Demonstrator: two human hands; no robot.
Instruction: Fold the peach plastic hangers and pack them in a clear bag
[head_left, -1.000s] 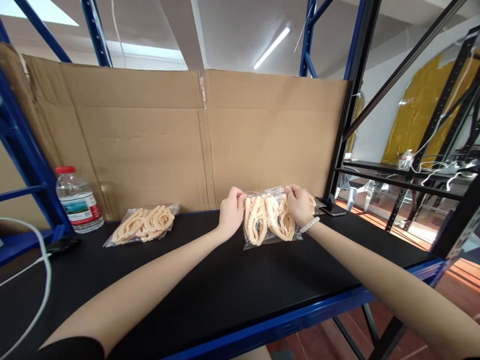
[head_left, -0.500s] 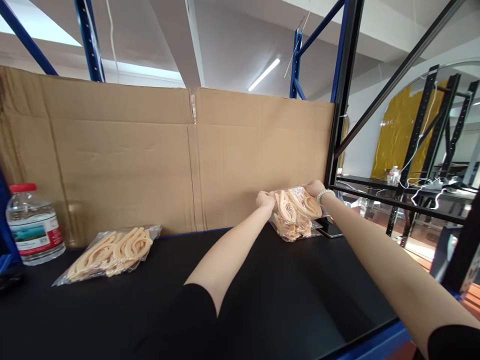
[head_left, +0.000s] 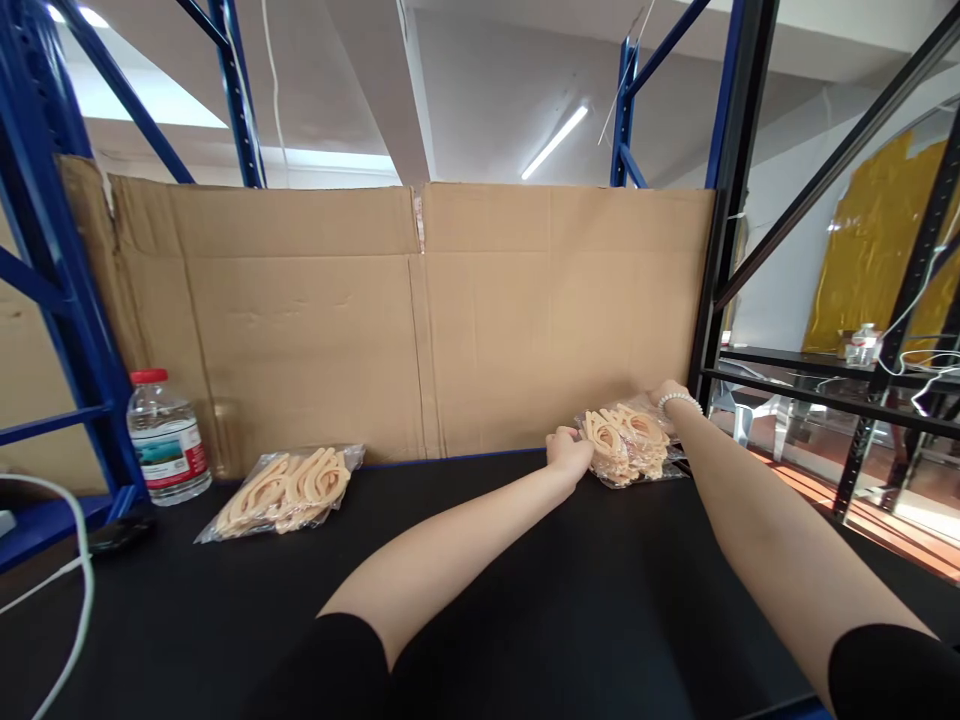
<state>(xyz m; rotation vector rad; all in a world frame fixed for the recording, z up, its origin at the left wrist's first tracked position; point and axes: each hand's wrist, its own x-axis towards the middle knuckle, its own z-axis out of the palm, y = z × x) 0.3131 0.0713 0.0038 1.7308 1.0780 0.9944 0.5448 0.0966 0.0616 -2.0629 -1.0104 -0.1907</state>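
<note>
My left hand (head_left: pixel 570 455) is closed on the near left edge of a clear plastic bag of noodles (head_left: pixel 628 442), filled with pale, coiled flat strands. At its far right corner, my right hand (head_left: pixel 670 393), with a beaded bracelet at the wrist, has its fingers mostly hidden behind the film and looks closed on it. The bag rests low against the black tabletop (head_left: pixel 510 600), close to the cardboard. A second bag of noodles (head_left: pixel 289 490) lies on the left side of the table, out of reach of both hands.
A cardboard panel (head_left: pixel 300 330) stands along the back edge. At the left are a red-capped bottle (head_left: pixel 169 440), a black object (head_left: pixel 120 532) and a white cable (head_left: pixel 86 590). A black rack post (head_left: pixel 726 250) rises at the back right.
The held bag has come down and lies flatter on the table, with both hands still at its edges. The view has turned left, showing the white cable and more blue frame.
</note>
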